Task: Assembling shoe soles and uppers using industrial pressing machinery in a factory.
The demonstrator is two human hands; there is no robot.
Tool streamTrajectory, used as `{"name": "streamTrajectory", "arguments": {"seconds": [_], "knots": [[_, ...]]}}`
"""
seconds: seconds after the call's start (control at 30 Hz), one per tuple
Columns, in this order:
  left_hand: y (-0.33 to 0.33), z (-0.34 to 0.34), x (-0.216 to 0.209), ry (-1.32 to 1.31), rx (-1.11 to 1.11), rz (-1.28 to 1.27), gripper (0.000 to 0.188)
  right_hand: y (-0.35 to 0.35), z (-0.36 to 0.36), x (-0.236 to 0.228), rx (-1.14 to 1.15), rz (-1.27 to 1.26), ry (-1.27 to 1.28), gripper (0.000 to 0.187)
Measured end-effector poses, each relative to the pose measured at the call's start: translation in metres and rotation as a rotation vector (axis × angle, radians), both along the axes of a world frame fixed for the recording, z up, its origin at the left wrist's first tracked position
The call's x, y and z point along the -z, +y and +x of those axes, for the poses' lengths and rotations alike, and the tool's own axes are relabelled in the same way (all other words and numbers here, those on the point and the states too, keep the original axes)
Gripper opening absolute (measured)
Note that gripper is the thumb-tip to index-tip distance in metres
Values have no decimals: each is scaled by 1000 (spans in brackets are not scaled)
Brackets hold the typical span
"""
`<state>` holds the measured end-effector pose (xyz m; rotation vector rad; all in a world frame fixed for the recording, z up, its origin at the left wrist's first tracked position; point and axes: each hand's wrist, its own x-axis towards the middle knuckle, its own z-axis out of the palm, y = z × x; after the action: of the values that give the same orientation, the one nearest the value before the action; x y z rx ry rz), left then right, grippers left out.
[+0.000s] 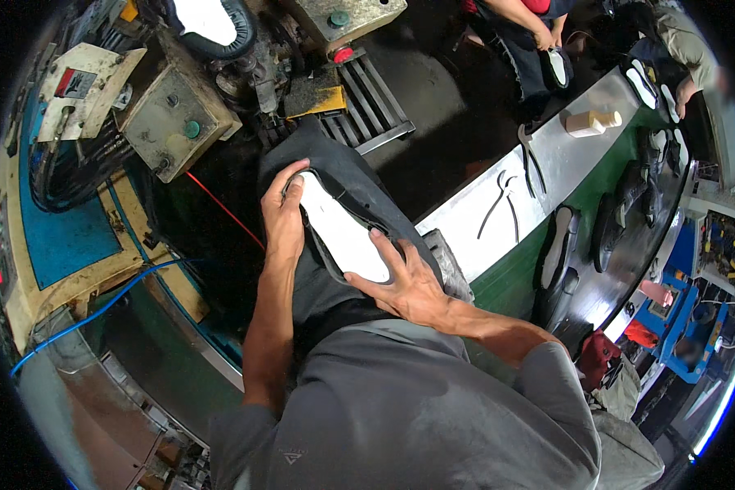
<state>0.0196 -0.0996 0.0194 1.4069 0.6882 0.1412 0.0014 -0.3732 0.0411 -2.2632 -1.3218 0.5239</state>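
A black shoe upper (347,233) with a white insole facing up rests across my lap, on dark trousers. My left hand (283,214) is closed round its far end, with the thumb on the white surface and the fingers over the dark edge. At the near end my right hand (408,284) grips the shoe upper, its thumb and fingers spread to opposite sides of the rim. The underside of the shoe, against my leg, is hidden.
Pincers (502,200) and a second pair of pliers (531,159) lie on a metal bench (465,204) at right, near a cream bottle (592,122). Beyond runs a green belt (510,273) with black shoes (559,245). A machine with a control box (175,122) stands left. Two co-workers handle shoes farther off.
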Motion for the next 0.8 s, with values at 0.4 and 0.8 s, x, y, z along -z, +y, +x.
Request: {"name": "streamTrajectory", "arguments": {"seconds": [0.4,0.8], "knots": [[-30,2,-26,126,-80,-82,59,-1,-18,7,-11,-17,-194,72],[48,7,-13,77,-95,-202,70,3,33,-46,35,94,65,66]]}}
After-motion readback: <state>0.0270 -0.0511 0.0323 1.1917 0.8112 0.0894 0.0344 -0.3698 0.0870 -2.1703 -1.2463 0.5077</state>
